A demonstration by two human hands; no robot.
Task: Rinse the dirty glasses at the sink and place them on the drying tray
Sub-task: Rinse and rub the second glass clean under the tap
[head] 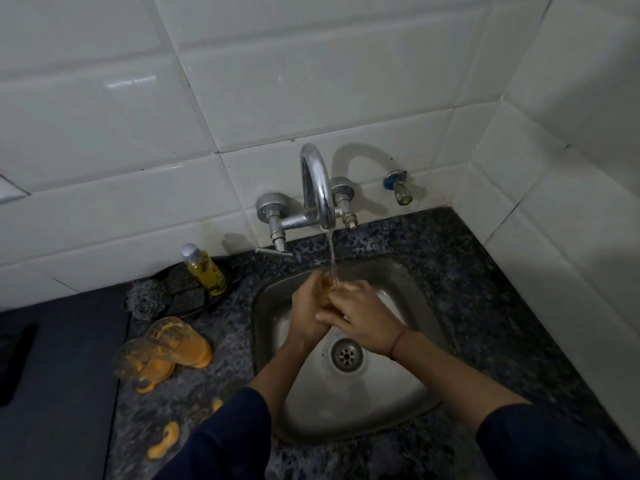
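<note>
Over the steel sink (pixel 408 292) both my hands hold one dirty glass (pixel 325 289) under the running water from the chrome tap (pixel 317 183). My left hand (pixel 308 306) wraps its left side and my right hand (pixel 360 315) grips it from the right, hiding most of the glass. Two more glasses smeared with orange residue (pixel 176 341) (pixel 140 358) lie on their sides on the granite counter left of the sink. A dark tray (pixel 52 358) lies at the far left.
A yellow dish soap bottle (pixel 204 270) and a steel scrubber (pixel 145 301) sit behind the lying glasses. Orange blobs (pixel 164 445) dot the counter near the front edge. White tiled walls close in at the back and right. A small valve (pixel 398 188) juts from the wall.
</note>
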